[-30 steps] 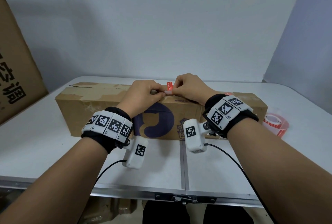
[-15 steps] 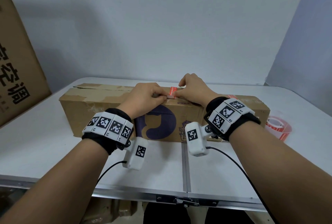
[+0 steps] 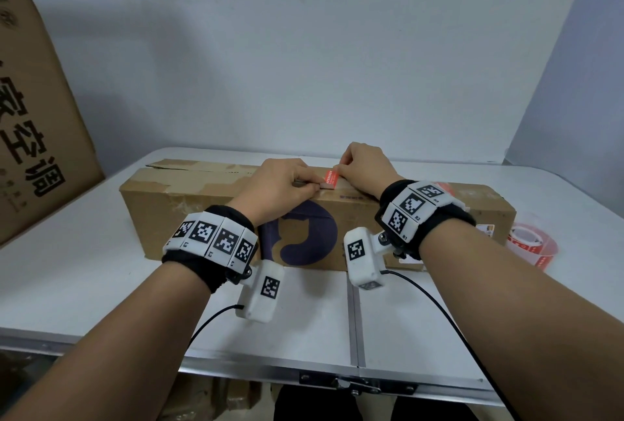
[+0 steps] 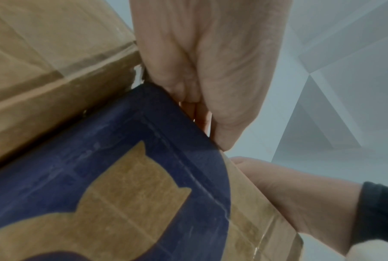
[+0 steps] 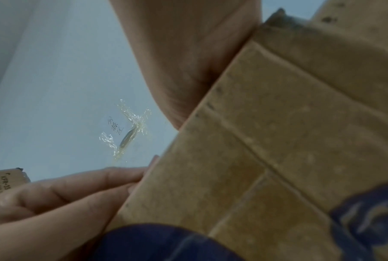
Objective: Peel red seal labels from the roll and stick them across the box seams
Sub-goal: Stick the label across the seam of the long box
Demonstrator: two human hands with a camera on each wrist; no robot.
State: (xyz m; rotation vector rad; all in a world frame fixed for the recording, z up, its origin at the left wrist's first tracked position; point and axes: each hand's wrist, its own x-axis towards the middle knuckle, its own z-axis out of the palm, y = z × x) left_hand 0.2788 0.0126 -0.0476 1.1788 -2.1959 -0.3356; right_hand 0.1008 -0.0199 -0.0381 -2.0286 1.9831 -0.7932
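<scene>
Both hands meet on top of the long cardboard box. From my remote position I see my left hand with fingers curled, fingertips pinching the near end of the red seal label. My right hand is also curled, holding the label's far end against the box top. The label lies on the top face close to the front edge; whether it crosses a seam I cannot tell. The box rests lengthwise on the white table, a purple cat emblem on its front face. The label roll sits on the table just beside the box's right end. A larger carton leans at the left.
</scene>
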